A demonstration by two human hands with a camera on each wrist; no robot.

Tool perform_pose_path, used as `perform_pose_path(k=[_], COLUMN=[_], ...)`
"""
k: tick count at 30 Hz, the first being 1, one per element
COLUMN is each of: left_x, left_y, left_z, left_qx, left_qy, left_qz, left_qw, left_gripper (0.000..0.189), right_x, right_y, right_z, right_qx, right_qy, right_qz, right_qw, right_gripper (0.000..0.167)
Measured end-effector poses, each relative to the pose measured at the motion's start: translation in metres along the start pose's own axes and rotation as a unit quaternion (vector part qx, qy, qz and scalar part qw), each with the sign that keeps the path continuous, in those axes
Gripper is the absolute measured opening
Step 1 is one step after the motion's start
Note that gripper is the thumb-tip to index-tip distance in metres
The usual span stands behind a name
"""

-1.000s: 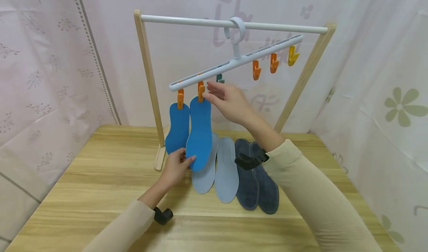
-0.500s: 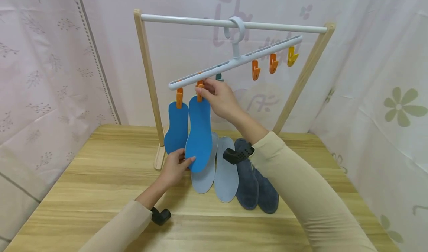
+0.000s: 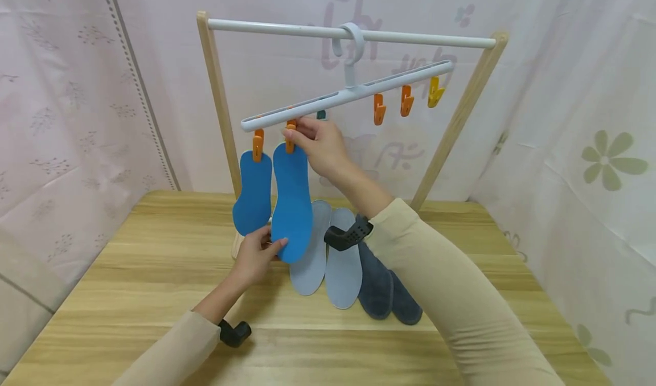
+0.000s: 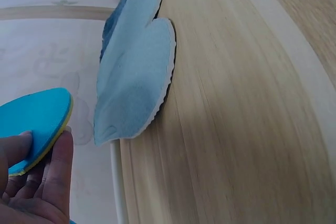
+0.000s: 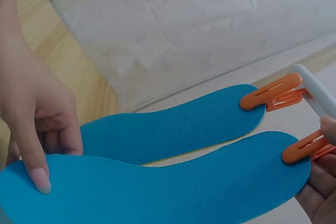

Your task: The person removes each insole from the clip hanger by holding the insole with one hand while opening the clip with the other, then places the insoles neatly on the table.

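Two blue insoles hang by their narrow ends from the left half of a tilted white clip hanger (image 3: 353, 94). My left hand (image 3: 254, 261) pinches the wide lower end of the nearer insole (image 3: 292, 204), thumb on its blue face and fingers behind; its yellow edge shows in the left wrist view. At that insole's top, my right hand (image 3: 323, 144) pinches an orange clip (image 5: 302, 149) between thumb and fingers. The farther insole (image 3: 253, 195) hangs from another orange clip (image 3: 258, 146), apart from both hands.
Two light grey insoles (image 3: 342, 278) and two dark grey insoles (image 3: 376, 292) lie on the wooden table (image 3: 318, 357). The hanger hooks over the white rod (image 3: 420, 37) of a wooden-legged rack. Orange clips (image 3: 406, 101), a yellow clip (image 3: 434, 93) and a partly hidden green clip (image 3: 321, 114) hang too.
My right hand has moved left from beside the orange clip to pinch it. The hanger's tilt has lessened slightly, its left end rising. My left hand keeps its pinch on the insole.
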State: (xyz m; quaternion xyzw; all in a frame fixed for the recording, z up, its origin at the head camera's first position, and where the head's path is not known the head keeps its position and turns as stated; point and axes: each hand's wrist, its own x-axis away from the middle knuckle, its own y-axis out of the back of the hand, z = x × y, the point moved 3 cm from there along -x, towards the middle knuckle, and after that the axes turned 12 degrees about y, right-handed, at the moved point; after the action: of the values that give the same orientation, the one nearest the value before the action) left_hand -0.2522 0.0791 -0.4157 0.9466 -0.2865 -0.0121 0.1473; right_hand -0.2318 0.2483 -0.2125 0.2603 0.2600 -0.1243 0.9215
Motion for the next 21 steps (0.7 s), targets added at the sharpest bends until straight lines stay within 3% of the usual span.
perform_pose_path(k=[8, 14, 21], left_x=[0.002, 0.005, 0.007], left_y=[0.008, 0.009, 0.007], left_z=[0.005, 0.01, 0.022], left_qx=[0.0, -0.017, -0.047], left_qy=[0.006, 0.027, 0.023], left_qz=[-0.004, -0.009, 0.004], left_qw=[1.0, 0.9995, 0.9986], left_gripper=[0.03, 0.03, 0.028], right_x=[-0.003, -0.006, -0.009], right_y=[-0.011, -0.017, -0.018], right_z=[0.004, 0.003, 0.006], right_qx=[-0.031, -0.095, -0.111], right_qy=[-0.026, -0.057, -0.053], right_qz=[-0.03, -0.059, -0.074], right_qw=[0.9987, 0.9921, 0.9896], right_gripper=[0.04, 0.039, 0.036])
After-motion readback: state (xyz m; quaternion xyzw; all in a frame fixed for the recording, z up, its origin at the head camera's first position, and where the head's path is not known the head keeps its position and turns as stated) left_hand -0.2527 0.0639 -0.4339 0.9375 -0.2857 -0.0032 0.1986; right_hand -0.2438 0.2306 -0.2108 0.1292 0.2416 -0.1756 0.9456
